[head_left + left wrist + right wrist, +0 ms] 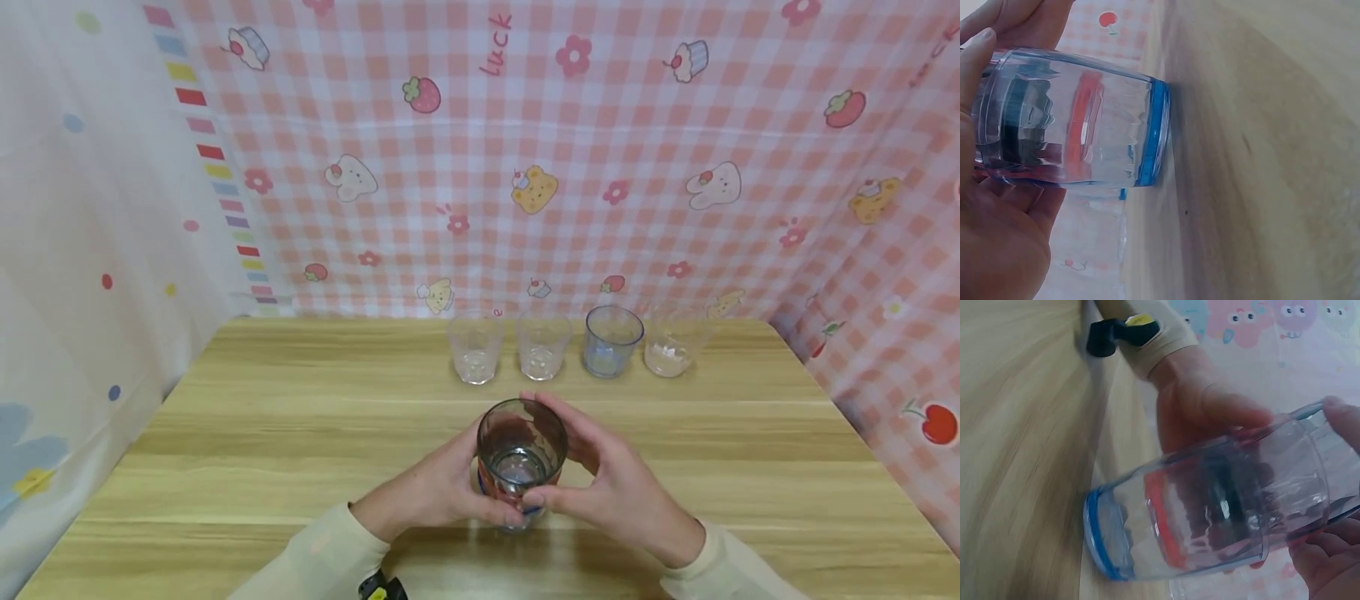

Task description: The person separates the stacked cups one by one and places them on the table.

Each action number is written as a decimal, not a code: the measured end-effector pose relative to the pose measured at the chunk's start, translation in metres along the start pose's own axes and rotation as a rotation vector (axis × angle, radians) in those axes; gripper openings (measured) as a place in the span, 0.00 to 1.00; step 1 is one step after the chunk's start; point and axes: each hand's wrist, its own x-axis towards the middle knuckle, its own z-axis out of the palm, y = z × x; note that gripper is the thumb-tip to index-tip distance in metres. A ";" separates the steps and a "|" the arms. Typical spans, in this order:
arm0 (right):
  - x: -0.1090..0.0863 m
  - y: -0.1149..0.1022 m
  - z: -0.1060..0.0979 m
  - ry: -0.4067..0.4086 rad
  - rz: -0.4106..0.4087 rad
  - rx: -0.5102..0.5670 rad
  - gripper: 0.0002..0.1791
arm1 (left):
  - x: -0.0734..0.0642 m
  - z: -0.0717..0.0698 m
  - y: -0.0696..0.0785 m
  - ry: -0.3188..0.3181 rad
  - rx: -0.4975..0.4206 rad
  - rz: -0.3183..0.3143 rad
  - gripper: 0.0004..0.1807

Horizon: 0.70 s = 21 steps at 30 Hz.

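Both hands hold a stack of nested clear cups, mouth upward, in front of the body. The top one is a dark grey cup (522, 433). Lower down, the wrist views show a red band (1163, 519) and, on the outermost cup, a blue base (1155, 134) right at the wooden tabletop. My left hand (438, 487) grips the stack from the left, its thumb across the front. From the right, my right hand (618, 487) curls round the same stack, thumb close to the other thumb and fingers behind the rim.
Beyond the hands several cups stand in a row near the table's (262, 433) back edge: a clear cup (476, 350), another clear cup (543, 348), a blue-tinted cup (611, 343) and a clear cup (670, 346) at the right. Patterned cloth (465, 133) hangs behind and at both sides.
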 end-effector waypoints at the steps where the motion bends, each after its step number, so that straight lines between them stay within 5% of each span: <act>1: 0.000 0.000 0.000 0.002 0.001 -0.007 0.53 | 0.000 0.000 0.000 -0.002 0.003 -0.004 0.54; 14: 0.003 0.000 -0.005 0.017 0.019 -0.025 0.47 | 0.000 0.000 -0.001 0.001 0.042 0.012 0.53; 21: 0.007 -0.009 -0.013 0.050 -0.050 -0.066 0.48 | -0.001 0.002 0.000 0.013 0.016 0.021 0.55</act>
